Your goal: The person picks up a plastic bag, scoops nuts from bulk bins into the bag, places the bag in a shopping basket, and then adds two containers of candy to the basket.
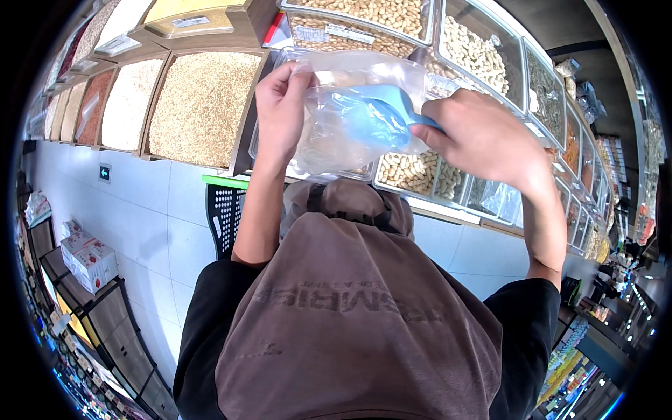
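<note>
My left hand (281, 105) pinches the upper left edge of a clear plastic bag (322, 143). My right hand (483, 133) grips the handle of a light blue scoop (378, 112), whose bowl is inside the bag and shows through the film. Whether the scoop's bowl holds anything cannot be made out through the glare. The bag hangs in front of clear bins of peanuts in the shell (409, 173), with more peanuts (357, 42) behind it.
On the left, wooden bins hold pale grain (203, 105) and white grain (131, 105). A black basket with a green rim (224, 217) stands below my left forearm. More clear bins (542, 91) line the right side. A white carton (91, 259) sits at the lower left.
</note>
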Available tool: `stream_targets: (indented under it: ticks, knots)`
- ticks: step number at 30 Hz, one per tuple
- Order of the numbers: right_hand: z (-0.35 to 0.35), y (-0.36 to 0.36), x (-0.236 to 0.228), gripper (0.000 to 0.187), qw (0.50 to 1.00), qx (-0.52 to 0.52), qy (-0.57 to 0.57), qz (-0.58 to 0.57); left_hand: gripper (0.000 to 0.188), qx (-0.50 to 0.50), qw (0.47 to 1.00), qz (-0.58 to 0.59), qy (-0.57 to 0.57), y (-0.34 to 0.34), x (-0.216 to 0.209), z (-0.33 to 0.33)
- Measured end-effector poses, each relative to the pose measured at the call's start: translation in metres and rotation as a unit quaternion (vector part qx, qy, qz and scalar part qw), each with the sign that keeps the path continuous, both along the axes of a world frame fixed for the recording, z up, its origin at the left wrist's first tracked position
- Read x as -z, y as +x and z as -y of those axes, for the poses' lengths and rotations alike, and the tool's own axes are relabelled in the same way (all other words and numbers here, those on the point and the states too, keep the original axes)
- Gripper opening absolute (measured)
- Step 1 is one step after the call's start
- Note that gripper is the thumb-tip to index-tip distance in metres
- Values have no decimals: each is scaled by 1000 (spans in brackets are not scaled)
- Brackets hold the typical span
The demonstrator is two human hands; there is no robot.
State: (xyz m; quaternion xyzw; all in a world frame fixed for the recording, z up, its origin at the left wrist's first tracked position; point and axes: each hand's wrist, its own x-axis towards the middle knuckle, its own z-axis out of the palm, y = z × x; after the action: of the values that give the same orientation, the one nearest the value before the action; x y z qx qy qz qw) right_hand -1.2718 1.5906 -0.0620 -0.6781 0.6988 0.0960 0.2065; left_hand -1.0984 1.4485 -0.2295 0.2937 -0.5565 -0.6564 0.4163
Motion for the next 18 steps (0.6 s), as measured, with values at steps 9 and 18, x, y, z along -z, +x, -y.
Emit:
stream_targets:
  ticks: [9, 18]
  knots:
    - [-35, -104, 3, 35, 923, 278, -55, 259, 21, -213, 974, 41, 60, 71, 22, 59]
    - [18, -70, 204, 37, 894, 317, 142, 282, 18, -245, 959, -71, 121, 105, 20, 71]
